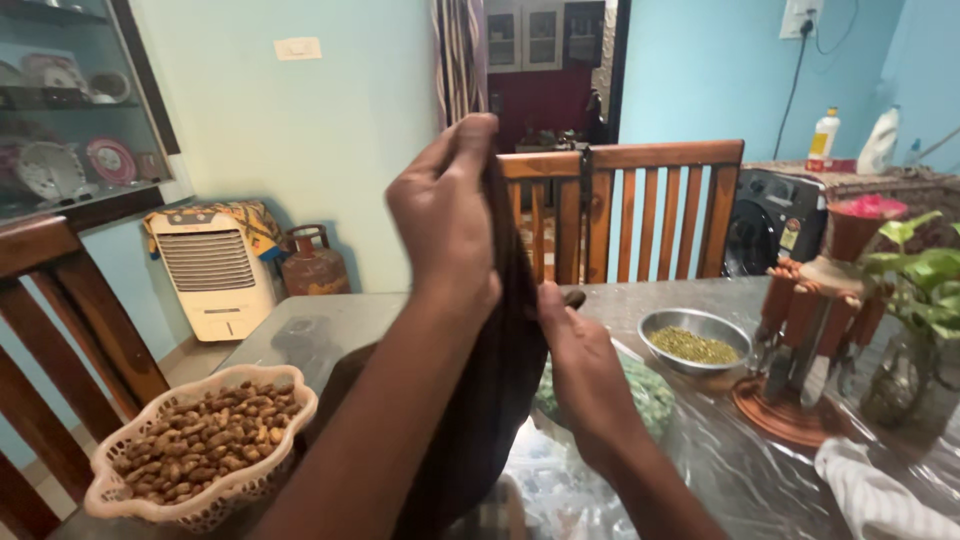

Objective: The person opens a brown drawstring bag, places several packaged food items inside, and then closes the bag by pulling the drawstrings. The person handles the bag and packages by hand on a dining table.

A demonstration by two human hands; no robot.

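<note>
A room with pale blue-green walls holds a glossy grey table (700, 470) that fills the lower half of the frame, with wooden chairs (620, 205) behind it at centre. In the middle of the frame the left hand (445, 215) is raised, its fingers closed in a pinch on the top edge of a dark cloth (490, 400) that hangs straight down toward the table. Just below and to the right, the right hand (580, 375) lies against the side of the cloth with its fingers curled around the fabric; how firmly it grips cannot be told. At lower left a pale lattice basket (110, 490) holds brown nuts. Right of the hands sits a steel bowl (695, 325) of small green grains, and beside it a wooden stand (800, 350) of cutlery. A leafy plant (925, 280) in a glass jar stands at the right edge, with a white cloth (880, 495) at lower right. A white air cooler (210, 270) and a reddish gas cylinder (312, 265) stand against the wall at left.
</note>
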